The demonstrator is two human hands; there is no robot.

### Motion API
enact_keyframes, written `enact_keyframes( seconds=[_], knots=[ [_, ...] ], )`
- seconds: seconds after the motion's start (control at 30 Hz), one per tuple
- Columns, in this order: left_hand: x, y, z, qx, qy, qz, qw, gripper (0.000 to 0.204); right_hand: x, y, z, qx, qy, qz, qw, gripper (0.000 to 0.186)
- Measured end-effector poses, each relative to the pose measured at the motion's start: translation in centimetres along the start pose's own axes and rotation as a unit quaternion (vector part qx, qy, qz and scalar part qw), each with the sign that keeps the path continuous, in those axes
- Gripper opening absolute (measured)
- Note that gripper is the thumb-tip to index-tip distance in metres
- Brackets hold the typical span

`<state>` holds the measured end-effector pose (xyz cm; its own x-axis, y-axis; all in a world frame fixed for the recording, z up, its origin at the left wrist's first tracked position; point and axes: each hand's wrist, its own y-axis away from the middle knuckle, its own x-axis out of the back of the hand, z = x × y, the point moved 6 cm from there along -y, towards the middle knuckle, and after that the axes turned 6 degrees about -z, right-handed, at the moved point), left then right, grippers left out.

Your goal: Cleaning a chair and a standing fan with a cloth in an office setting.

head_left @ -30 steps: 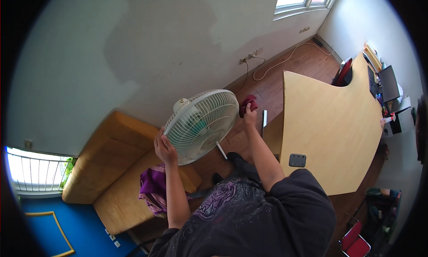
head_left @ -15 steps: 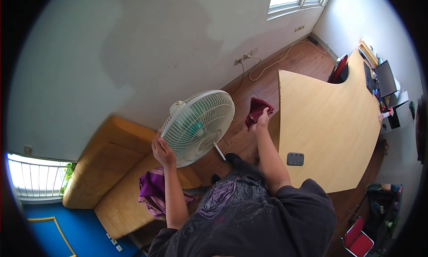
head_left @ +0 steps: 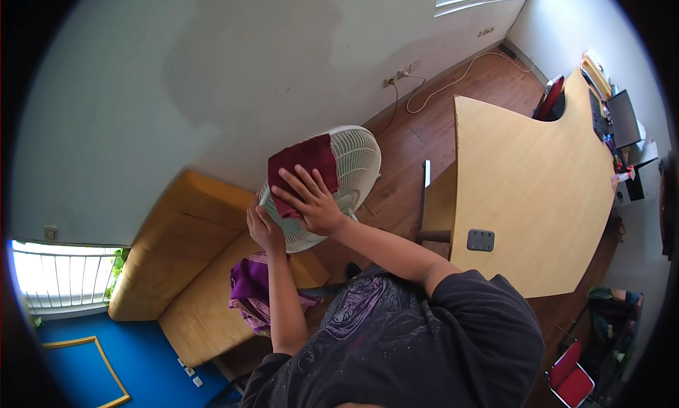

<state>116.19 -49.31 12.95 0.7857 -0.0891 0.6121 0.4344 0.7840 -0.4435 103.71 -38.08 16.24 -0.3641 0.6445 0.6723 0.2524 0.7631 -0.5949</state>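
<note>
A white fan (head_left: 357, 157) with a round wire guard stands in front of me, tilted. My left hand (head_left: 264, 227) grips the rim of the guard at its lower left side. Spread flat against the front of the guard, my right hand (head_left: 311, 203) presses a dark red cloth (head_left: 303, 162) onto the wires. The cloth covers the upper left part of the guard and hides the blades behind it.
A tan sofa (head_left: 205, 280) is at left, with a purple patterned cloth (head_left: 251, 284) on it. On the right stands a large wooden desk (head_left: 530, 188) bearing a dark grey panel (head_left: 480, 240). Power cords (head_left: 445, 89) run along the wall. A red chair (head_left: 569, 376) stands lower right.
My right hand has moved left with the red cloth, from beside the desk onto the front of the fan guard, and its fingers have spread. My left hand stays on the rim.
</note>
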Motion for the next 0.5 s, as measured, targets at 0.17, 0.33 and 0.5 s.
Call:
enact_keyframes(
  seconds=[0.17,0.33,0.5],
  knots=[
    [0.4,0.0,-0.6,-0.016,0.047,-0.023,0.999,0.045,0.1,4.3,0.9,0.129,-0.005,-0.054,0.99,0.062],
    [0.2,-0.2,0.1,-0.025,0.029,-0.01,0.999,0.042,1.2,4.3,2.7,0.118,-0.051,-0.014,0.992,0.07],
    [-0.5,-1.0,0.2,-0.004,0.024,-0.006,1.0,0.038,2.0,2.3,4.7,0.015,0.016,0.005,1.0,0.073]
  ],
)
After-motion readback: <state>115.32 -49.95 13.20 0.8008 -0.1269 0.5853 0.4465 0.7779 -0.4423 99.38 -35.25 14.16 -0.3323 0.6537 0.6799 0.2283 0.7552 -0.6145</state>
